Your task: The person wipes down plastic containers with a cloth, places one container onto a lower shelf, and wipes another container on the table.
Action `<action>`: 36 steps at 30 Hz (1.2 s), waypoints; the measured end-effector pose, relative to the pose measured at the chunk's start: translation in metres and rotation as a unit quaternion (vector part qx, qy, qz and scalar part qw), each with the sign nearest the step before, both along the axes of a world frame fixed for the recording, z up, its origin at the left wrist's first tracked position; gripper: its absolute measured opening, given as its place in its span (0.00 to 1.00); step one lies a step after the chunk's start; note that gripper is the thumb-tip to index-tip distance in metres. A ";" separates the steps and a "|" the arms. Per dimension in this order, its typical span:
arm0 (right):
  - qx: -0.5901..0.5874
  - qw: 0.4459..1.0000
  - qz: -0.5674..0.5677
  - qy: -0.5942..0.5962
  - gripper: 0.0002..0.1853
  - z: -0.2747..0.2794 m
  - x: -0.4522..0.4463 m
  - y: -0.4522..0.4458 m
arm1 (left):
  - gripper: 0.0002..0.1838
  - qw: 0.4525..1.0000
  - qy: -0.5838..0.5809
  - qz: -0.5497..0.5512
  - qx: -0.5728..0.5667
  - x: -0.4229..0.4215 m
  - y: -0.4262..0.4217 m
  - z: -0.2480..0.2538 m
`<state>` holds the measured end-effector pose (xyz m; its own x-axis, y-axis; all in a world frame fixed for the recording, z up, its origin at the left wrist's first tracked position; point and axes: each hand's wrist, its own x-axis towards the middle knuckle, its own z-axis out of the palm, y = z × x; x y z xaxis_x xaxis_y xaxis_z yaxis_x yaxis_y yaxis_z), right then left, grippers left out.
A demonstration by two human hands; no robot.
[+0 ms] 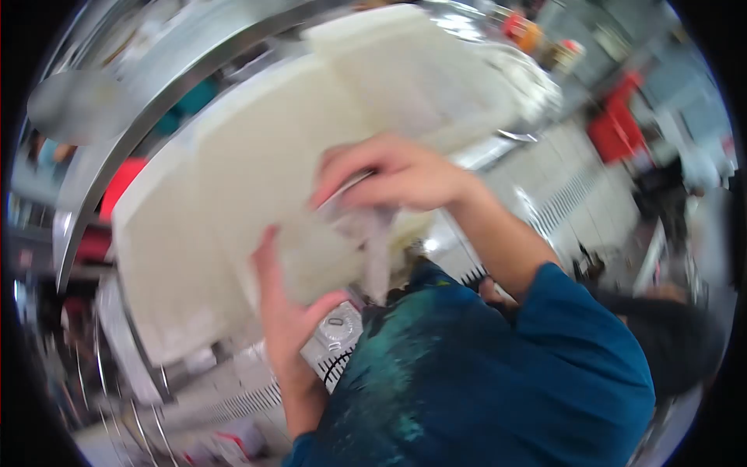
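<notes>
right hand (401, 179): pinches a limp pale piece (378, 253) high up, seemingly so it hangs free
left hand (285, 315): spread, thumb apart, perhaps to leave it room
limp pale piece: between pale worktop (261, 148) and blue shirt (506, 366)

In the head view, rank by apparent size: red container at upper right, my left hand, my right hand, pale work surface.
1. pale work surface
2. right hand and left hand: too alike and blurred to rank
3. red container
</notes>
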<state>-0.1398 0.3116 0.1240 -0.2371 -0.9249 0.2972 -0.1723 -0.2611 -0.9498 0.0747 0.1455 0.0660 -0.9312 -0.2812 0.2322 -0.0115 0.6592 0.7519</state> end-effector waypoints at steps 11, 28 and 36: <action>-0.102 0.913 0.031 -0.393 0.20 -0.054 -0.122 0.000 | 0.32 0.989 0.020 0.096 0.110 -0.145 0.082 0.007; 0.013 0.974 0.176 -0.140 0.09 -0.035 -0.105 0.020 | 0.09 0.789 0.288 0.541 -0.040 -0.040 0.188 0.071; 0.030 0.946 0.324 -0.007 0.12 0.034 0.004 -0.016 | 0.14 0.677 0.446 0.568 0.142 0.055 0.241 0.121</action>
<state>-0.1359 0.2961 0.1582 0.3809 -0.8925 0.2415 0.0189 -0.2536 -0.9671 0.1292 0.3867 0.1874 0.3982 -0.8496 0.3458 0.1525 0.4331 0.8883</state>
